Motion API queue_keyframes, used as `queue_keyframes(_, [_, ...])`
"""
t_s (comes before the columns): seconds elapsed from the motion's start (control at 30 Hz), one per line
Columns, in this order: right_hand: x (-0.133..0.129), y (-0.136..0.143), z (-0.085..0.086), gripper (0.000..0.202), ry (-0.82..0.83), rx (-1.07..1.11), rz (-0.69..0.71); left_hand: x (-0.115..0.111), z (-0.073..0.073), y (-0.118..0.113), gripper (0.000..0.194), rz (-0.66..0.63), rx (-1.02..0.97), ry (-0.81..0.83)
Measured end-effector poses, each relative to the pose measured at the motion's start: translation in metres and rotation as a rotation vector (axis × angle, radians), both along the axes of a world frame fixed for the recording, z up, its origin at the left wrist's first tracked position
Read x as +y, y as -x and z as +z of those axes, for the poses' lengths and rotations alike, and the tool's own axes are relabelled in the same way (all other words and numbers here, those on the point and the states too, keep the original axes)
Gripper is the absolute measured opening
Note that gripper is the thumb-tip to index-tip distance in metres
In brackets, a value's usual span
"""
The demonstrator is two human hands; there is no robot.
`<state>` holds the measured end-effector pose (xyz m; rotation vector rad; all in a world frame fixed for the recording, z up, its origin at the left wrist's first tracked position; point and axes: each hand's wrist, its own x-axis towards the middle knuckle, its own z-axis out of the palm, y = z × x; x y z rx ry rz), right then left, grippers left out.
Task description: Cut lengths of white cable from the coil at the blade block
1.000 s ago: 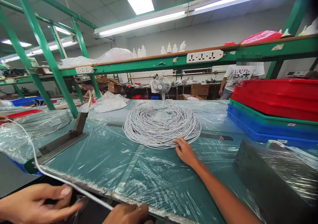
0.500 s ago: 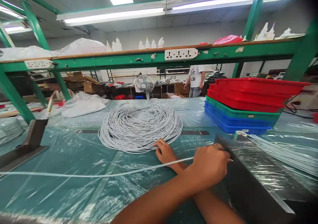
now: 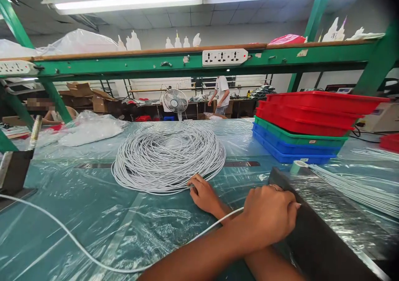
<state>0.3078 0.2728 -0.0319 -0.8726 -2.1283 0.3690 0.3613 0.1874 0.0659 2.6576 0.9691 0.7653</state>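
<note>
Cable (image 3: pixel 77 244) enters the closed fist of the left hand (image 3: pixel 271 214); its forearm crosses over the right forearm. Right hand (image 3: pixel 203 194): fingers bent, thumb apart, fingertips at the near edge of the coil (image 3: pixel 168 158), beyond it on the counter (image 3: pixel 93 214). Tray stack (image 3: pixel 305 127): beyond left hand.
</note>
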Motion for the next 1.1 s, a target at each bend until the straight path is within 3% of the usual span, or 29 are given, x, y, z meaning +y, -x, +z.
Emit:
queue_keyframes(0.37, [0.001, 0.001, 0.001, 0.021, 0.003, -0.011, -0.011, -0.013, 0.007, 0.002, 0.013, 0.004, 0.05, 0.001])
queue_keyframes(0.8, [0.003, 0.001, 0.0, 0.02, -0.01, -0.022, -0.005, -0.012, 0.003, 0.001, 0.011, -0.008, 0.088, -0.058])
queue_keyframes(1.1, [0.003, 0.001, -0.001, 0.018, -0.015, -0.036, 0.009, -0.014, -0.007, -0.006, 0.009, 0.028, 0.045, -0.082])
